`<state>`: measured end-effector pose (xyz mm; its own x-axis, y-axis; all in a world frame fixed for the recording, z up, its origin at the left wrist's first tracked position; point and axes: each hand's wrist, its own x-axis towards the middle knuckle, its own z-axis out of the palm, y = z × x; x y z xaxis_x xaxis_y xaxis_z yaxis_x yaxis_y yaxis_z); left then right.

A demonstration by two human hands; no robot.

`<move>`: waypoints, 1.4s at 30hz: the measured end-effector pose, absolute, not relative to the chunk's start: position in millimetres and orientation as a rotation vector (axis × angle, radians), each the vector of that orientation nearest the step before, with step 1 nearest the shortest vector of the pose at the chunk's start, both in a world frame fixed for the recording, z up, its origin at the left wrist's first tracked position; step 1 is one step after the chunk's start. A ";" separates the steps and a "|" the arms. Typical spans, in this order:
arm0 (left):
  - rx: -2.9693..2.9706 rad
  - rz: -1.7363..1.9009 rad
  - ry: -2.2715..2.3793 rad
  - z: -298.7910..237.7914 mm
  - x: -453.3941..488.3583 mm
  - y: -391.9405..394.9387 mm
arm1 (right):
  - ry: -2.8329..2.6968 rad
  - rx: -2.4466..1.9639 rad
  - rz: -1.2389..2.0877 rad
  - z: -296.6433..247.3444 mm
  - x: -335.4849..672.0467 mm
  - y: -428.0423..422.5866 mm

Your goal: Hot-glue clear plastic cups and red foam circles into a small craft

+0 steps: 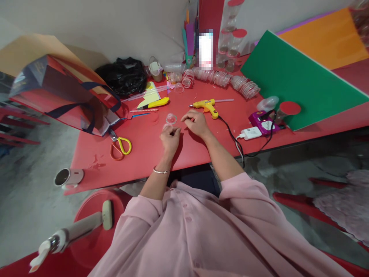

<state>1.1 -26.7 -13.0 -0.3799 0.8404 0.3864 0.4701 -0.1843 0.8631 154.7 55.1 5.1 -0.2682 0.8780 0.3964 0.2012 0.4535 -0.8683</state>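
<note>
My left hand (170, 139) is closed over the red table, its thumb and fingers pinched together; what they hold, if anything, is too small to make out. To its right, my right hand (196, 122) has its fingers curled and pressed together, and I cannot see what is in them. The two hands are close but apart. Just beyond my left fingers lies a small clear round plastic piece (171, 118). A yellow glue gun (206, 104) rests beyond my right hand, a clear glue stick (225, 100) at its back end. A yellow utility knife (159, 102) lies farther left.
Scissors (122, 147) and a mug (69, 177) are on the left, beside a large paper bag (66, 92). Stacked clear plastic cups (213, 77) line the back. A purple power strip (265, 122) with cords and a green board (300, 80) are at right.
</note>
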 end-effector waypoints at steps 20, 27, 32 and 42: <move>2.133 0.656 0.665 37.7 38.0 -132.5 | -1.631 -0.927 0.769 46.6 179.7 87.6; 2.225 0.424 1.264 30.4 60.8 -78.8 | -1.616 -0.948 0.959 52.9 165.9 93.2; 1.997 0.251 0.096 43.4 73.2 -121.6 | -1.634 -0.941 0.915 56.3 163.4 95.3; 1.982 1.316 1.622 41.4 -86.1 -41.5 | -1.638 -1.034 0.878 21.1 100.9 78.7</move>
<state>-86.1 -41.5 41.4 -0.0345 0.8806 0.4726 0.6440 -0.3420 0.6843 100.9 78.7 21.1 -0.1665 0.9229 0.3472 0.2215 0.3781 -0.8989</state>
